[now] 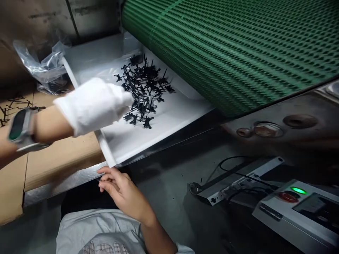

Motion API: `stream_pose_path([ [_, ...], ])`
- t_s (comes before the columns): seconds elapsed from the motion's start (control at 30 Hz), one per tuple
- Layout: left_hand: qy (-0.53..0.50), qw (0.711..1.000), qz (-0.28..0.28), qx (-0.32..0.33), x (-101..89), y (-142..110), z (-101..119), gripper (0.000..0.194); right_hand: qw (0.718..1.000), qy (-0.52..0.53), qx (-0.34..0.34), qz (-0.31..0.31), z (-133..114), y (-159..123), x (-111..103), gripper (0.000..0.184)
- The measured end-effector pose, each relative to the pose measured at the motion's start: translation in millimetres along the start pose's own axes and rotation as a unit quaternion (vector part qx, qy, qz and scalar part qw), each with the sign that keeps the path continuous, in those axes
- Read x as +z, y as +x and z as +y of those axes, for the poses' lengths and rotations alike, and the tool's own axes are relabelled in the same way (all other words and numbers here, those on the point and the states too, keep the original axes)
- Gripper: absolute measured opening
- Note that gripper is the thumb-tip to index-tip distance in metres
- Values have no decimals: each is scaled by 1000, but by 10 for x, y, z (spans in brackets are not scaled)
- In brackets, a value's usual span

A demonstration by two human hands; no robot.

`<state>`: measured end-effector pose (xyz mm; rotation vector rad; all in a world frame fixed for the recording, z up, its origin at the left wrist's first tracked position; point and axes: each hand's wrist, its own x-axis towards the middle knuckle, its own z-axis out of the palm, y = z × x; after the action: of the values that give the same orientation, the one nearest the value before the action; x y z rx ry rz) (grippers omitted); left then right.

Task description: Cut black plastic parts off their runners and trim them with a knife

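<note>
Many black parts lie heaped in a white tray, which sits beneath the belt's end, probably to catch what drops. Our gloved left hand reaches over the rim beside the heap; blur hides its grip. Our right hand curls loosely at the near corner, perhaps steadying it; we can't make out whether it pinches anything.
</note>
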<state>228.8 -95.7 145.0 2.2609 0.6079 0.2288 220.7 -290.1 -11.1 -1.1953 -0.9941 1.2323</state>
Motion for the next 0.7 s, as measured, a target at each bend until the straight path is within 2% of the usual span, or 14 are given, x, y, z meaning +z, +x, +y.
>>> stream_pose_path([
  [0.03,73,996,-19,38,40,68,54,23,1000,-2,5,-1,0,-23,1,23],
  [0.1,236,965,-56,98,137,214,125,28,1000,-4,14,-1,2,-76,-14,25],
  [0.17,336,934,-83,94,244,374,142,27,1000,-4,21,3,10,-126,-52,26],
  [0.23,357,925,-101,79,337,525,116,23,999,-12,30,10,25,-163,-101,26],
  [0.3,345,928,-106,95,398,637,70,19,999,-27,43,14,44,-178,-150,26],
  [0.37,335,928,-114,116,429,700,27,23,998,-42,53,10,60,-173,-190,27],
  [0.47,346,919,-131,134,450,721,-22,32,997,-49,61,0,58,-144,-230,28],
  [0.53,362,913,-117,150,467,714,-52,39,996,-51,70,-10,33,-121,-246,30],
  [0.6,381,908,-101,144,488,714,-72,40,995,-54,84,-19,-7,-107,-255,32],
  [0.7,395,901,-113,142,490,728,-39,34,994,-54,90,-21,-67,-117,-257,33],
])
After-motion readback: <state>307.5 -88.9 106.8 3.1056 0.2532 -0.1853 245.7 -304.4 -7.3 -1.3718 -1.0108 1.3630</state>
